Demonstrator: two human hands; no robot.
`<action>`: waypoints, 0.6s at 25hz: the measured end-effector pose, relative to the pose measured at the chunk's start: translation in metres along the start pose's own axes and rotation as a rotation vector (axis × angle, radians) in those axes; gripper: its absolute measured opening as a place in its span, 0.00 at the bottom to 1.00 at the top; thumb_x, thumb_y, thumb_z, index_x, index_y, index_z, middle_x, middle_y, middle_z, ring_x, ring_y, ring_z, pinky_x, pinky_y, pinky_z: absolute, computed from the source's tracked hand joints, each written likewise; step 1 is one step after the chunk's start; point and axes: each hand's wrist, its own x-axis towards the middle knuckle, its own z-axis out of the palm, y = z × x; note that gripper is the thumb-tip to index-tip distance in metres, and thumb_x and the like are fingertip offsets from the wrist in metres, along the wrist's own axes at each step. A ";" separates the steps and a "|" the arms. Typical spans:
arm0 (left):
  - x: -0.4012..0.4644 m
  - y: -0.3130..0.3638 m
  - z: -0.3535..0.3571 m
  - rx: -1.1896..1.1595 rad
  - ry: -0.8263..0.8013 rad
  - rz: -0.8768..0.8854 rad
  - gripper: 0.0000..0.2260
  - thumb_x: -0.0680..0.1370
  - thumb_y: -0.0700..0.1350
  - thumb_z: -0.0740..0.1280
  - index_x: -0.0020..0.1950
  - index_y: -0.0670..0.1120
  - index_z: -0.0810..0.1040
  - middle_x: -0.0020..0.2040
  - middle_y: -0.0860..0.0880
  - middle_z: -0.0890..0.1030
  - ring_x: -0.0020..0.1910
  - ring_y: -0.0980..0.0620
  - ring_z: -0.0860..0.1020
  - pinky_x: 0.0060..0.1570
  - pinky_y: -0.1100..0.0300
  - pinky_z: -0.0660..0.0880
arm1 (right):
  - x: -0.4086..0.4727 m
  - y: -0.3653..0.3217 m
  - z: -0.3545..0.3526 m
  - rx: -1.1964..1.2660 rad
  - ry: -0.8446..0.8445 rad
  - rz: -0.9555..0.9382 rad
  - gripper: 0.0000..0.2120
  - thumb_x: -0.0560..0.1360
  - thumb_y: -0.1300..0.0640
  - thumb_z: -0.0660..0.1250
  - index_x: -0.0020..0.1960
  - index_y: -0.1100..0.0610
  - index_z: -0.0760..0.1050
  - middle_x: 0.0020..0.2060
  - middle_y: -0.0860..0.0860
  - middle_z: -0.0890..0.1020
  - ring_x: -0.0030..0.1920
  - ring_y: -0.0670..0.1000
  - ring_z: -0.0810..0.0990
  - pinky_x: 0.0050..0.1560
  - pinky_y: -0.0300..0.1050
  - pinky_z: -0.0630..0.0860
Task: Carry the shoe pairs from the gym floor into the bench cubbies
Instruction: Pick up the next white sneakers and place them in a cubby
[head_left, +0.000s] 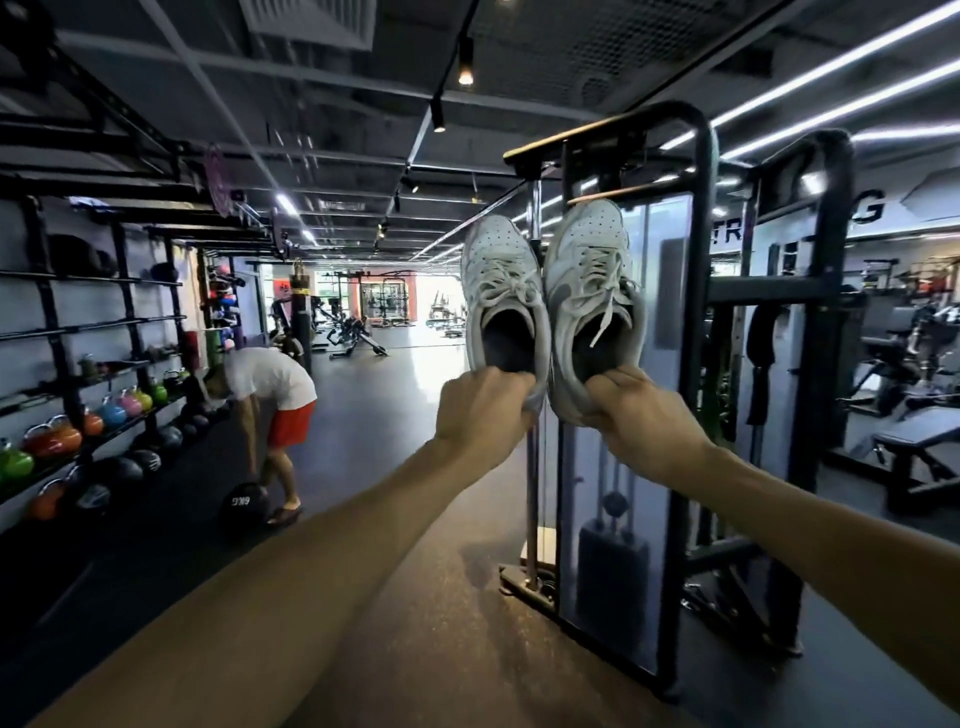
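Overhead at centre frame, left hand (480, 410) gripping the heel of the left white sneaker (501, 291), right hand (641, 415) gripping the right white sneaker (589, 291), shoes touching, toes up, cable machine (685, 322) just behind, wall rack (78, 364) holding kettlebells (52, 439) at left, open floor (395, 374) between.

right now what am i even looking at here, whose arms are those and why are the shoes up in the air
There is one picture, taken by a wide-angle camera worn on a person's head, so the two bare arms reaching forward belong to the wearer. The left hand grips the heel of the left white sneaker, and the right hand grips the heel of the right white sneaker. The shoes are held side by side, toes up, openings facing the camera. Behind them stands a black cable machine. The place is a gym with a dark floor. At left, another person bends over a black ball beside a rack of coloured kettlebells. No bench cubbies are in view.
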 end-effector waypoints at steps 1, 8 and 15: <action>-0.002 0.013 -0.007 -0.029 0.009 0.023 0.08 0.77 0.52 0.65 0.47 0.47 0.77 0.44 0.44 0.81 0.45 0.40 0.79 0.35 0.58 0.65 | -0.012 0.004 -0.014 -0.016 -0.004 0.016 0.03 0.76 0.59 0.62 0.48 0.58 0.69 0.48 0.53 0.75 0.57 0.54 0.70 0.37 0.48 0.67; -0.019 0.111 -0.056 -0.304 0.040 0.299 0.07 0.76 0.50 0.67 0.45 0.47 0.76 0.42 0.44 0.81 0.45 0.41 0.80 0.39 0.54 0.74 | -0.125 0.017 -0.126 -0.200 -0.009 0.240 0.05 0.75 0.61 0.63 0.44 0.54 0.67 0.47 0.53 0.75 0.56 0.56 0.71 0.37 0.48 0.68; -0.078 0.245 -0.117 -0.547 0.084 0.596 0.09 0.78 0.51 0.65 0.45 0.46 0.77 0.42 0.44 0.81 0.44 0.41 0.80 0.35 0.55 0.70 | -0.281 -0.002 -0.251 -0.438 -0.038 0.501 0.06 0.73 0.60 0.66 0.45 0.51 0.70 0.44 0.51 0.77 0.53 0.55 0.73 0.37 0.50 0.74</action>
